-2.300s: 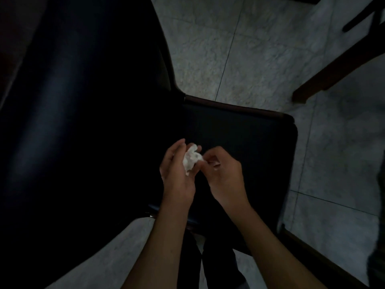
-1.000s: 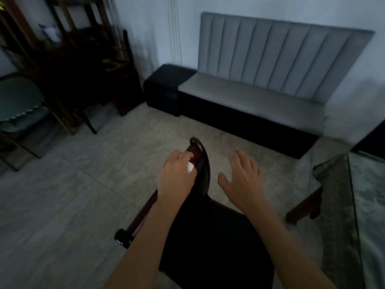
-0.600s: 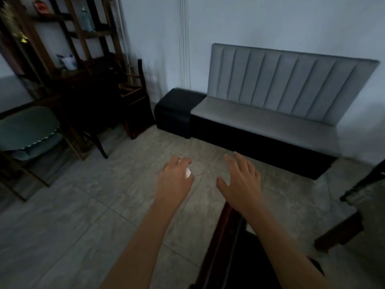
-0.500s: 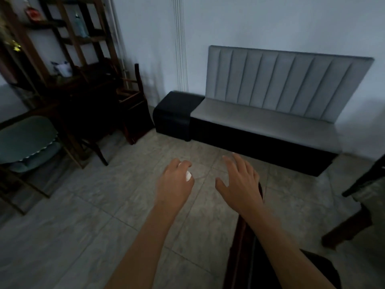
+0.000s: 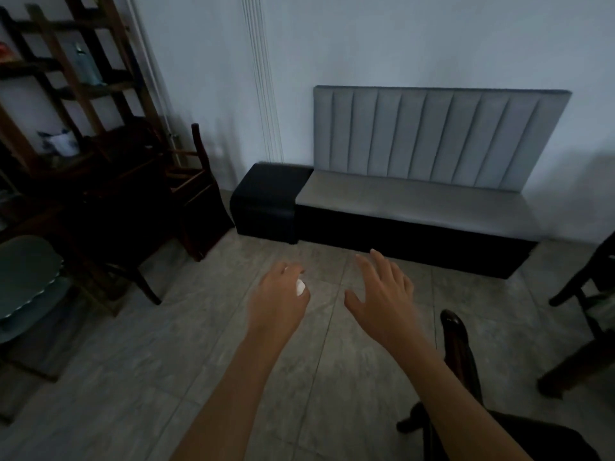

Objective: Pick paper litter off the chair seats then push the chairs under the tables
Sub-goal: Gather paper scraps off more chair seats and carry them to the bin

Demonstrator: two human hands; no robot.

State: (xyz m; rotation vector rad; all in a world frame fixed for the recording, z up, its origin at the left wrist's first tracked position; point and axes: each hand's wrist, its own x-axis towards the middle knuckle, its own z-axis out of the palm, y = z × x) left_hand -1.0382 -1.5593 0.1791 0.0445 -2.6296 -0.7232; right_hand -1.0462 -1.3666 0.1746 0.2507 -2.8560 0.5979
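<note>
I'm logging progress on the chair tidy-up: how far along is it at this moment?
Done: a white paper wad is picked up, closed in the left hand. In hand: the right hand is open and empty, above the floor. Left: the dark chair at lower right stands in the open, untouched, not under any table.

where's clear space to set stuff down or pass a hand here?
Free: the floor between the hands and the bench, and the bench seat itself. The right hand is open; the left hand has its grip on the paper wad. Crowded: the far left, with shelves, stacked chairs and a green chair; a dark chair back stands beside the right forearm.
</note>
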